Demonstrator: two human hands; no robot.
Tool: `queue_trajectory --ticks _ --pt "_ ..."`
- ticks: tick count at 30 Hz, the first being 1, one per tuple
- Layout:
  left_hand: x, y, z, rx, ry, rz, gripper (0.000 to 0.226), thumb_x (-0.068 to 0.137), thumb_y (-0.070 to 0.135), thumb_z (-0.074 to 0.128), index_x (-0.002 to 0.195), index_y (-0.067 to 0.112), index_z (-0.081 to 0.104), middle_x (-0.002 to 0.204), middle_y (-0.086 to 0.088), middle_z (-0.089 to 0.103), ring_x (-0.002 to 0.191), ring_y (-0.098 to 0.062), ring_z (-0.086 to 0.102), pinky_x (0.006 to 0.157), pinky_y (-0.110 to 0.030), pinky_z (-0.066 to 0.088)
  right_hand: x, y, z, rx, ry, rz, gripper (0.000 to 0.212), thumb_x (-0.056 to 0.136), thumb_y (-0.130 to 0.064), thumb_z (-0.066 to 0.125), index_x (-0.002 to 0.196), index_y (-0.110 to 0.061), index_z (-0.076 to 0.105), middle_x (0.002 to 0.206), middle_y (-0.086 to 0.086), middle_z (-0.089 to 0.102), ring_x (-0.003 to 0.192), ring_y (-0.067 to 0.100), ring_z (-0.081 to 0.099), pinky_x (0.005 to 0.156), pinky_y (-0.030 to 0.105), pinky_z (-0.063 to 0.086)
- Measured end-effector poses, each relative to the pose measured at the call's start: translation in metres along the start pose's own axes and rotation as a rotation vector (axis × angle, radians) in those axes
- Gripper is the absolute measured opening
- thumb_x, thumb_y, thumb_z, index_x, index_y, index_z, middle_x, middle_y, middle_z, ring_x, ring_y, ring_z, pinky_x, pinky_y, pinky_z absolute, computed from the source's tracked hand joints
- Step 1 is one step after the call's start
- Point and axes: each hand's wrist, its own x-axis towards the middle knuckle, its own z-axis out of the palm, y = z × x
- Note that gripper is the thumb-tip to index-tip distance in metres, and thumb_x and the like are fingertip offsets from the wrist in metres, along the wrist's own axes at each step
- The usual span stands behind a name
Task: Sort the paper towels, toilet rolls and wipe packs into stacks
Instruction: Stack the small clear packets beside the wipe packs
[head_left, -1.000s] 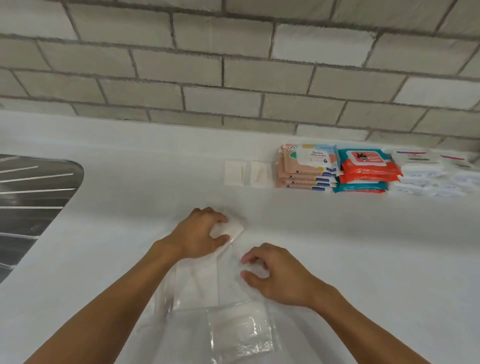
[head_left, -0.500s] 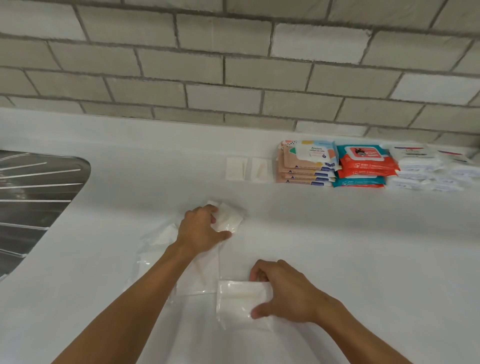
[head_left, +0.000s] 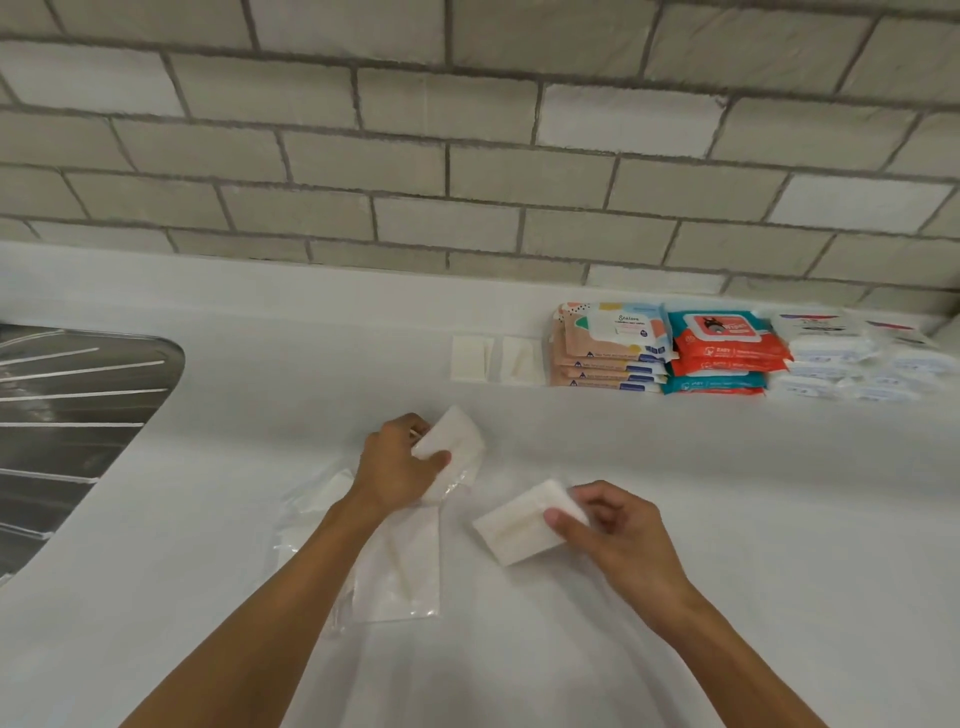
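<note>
Both hands are busy here, pulling small white packs out of the loose clear wrapping (head_left: 400, 566) lying on the worktop (head_left: 753, 545). The left hand (head_left: 397, 467) is holding one white pack (head_left: 460, 434), its grip pinching the near end between thumb and curled fingers, the pack tilting up above the wrapping. The right hand (head_left: 623, 540) is gripping a second white pack (head_left: 514, 527) by its right end, thumb on top and fingers curled behind, and it looks to be off the surface.

Against the back wall the wipe packs are already sitting sorted: a peach stack (head_left: 608, 358), a red and teal stack (head_left: 722, 353) and a white stack (head_left: 831, 358), with two flat white packs (head_left: 470, 358) just to their left.

So this is looking like the pick-up step. Next, I'd say, both packs are needing a carry back to those two flat ones, laid square without dragging the wrap along.

Half a second back the right hand's pack was lying flat under the palm; now it's coming up tilted, and the left pack is riding farther toward the wall.
</note>
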Motion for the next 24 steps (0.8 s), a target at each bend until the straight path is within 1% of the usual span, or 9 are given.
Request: queue_trajectory --ticks 2,5,7,9,12,14,17,21,24 --pt "0.0 0.005 -0.003 -0.067 0.01 0.001 0.022 0.079 0.024 0.077 0.094 0.014 0.065 0.088 0.002 0.065 0.083 -0.02 0.061 0.071 -0.024 0.042 0.004 -0.003 0.002 0.13 0.063 0.014 0.017 0.077 -0.019 0.077 0.092 -0.014 0.073 0.091 0.003 0.075 0.086 0.016 0.071 0.074 0.032 0.058" --pt "0.001 0.007 -0.004 -0.211 0.005 -0.013 0.019 0.08 0.022 0.077 0.093 0.015 0.065 0.088 0.0 0.069 0.08 -0.02 0.063 0.065 -0.022 0.044 0.015 -0.004 0.006 0.388 0.102 0.153 0.022 0.085 -0.023 0.069 0.106 -0.016 0.068 0.1 0.007 0.075 0.09 0.022 0.071 0.074 0.04 0.059" --pt "0.003 0.009 -0.005 -0.344 0.029 -0.049 0.023 0.079 0.02 0.078 0.097 0.015 0.064 0.093 -0.004 0.07 0.082 -0.021 0.065 0.069 -0.025 0.049 0.023 -0.005 0.008 0.529 0.076 0.249 0.022 0.091 -0.02 0.063 0.112 -0.013 0.064 0.101 0.009 0.074 0.087 0.022 0.071 0.068 0.038 0.059" --pt "0.005 0.013 -0.009 -0.447 0.048 -0.093 0.03 0.078 0.018 0.079 0.102 0.017 0.062 0.092 -0.004 0.07 0.08 -0.019 0.067 0.067 -0.024 0.051 0.029 -0.005 0.01 0.586 0.009 0.31 0.025 0.091 -0.013 0.063 0.116 -0.01 0.062 0.105 0.013 0.073 0.091 0.026 0.071 0.074 0.042 0.06" --pt "0.009 0.019 -0.014 -0.578 0.047 -0.15 0.04 0.076 0.016 0.082 0.108 0.02 0.058 0.088 -0.002 0.07 0.076 -0.016 0.068 0.055 -0.023 0.053 0.04 -0.007 0.011 0.512 -0.103 0.306 0.037 0.086 0.001 0.066 0.12 -0.013 0.059 0.111 0.014 0.071 0.1 0.034 0.069 0.077 0.05 0.059" --pt "0.016 0.021 -0.017 -0.634 0.06 -0.175 0.045 0.075 0.014 0.082 0.111 0.019 0.055 0.088 -0.005 0.07 0.079 -0.019 0.069 0.059 -0.031 0.057 0.051 -0.014 0.012 0.438 -0.105 0.278 0.043 0.084 0.006 0.067 0.119 -0.017 0.059 0.113 0.013 0.069 0.102 0.035 0.068 0.075 0.049 0.059" --pt "0.031 0.026 -0.018 -0.69 0.08 -0.199 0.051 0.075 0.011 0.081 0.116 0.018 0.051 0.091 -0.006 0.068 0.083 -0.022 0.069 0.066 -0.035 0.058 0.076 -0.027 0.014 0.262 -0.038 0.2 0.047 0.081 0.005 0.071 0.121 -0.013 0.054 0.116 0.012 0.067 0.1 0.029 0.068 0.078 0.045 0.059" --pt "0.052 0.036 -0.017 -0.689 0.096 -0.191 0.052 0.077 0.012 0.079 0.118 0.021 0.048 0.089 -0.004 0.067 0.075 -0.016 0.067 0.06 -0.024 0.051 0.116 -0.048 0.017 0.075 0.076 0.079 0.05 0.079 0.001 0.074 0.12 -0.015 0.049 0.108 0.0 0.064 0.093 0.014 0.064 0.074 0.031 0.055" --pt "0.072 0.041 -0.012 -0.637 0.102 -0.154 0.054 0.077 0.013 0.079 0.12 0.022 0.048 0.095 -0.01 0.067 0.077 -0.017 0.067 0.065 -0.028 0.055 0.147 -0.058 0.02 -0.093 0.154 -0.042 0.051 0.08 -0.004 0.075 0.119 -0.018 0.045 0.106 -0.006 0.056 0.096 0.015 0.059 0.086 0.036 0.053"
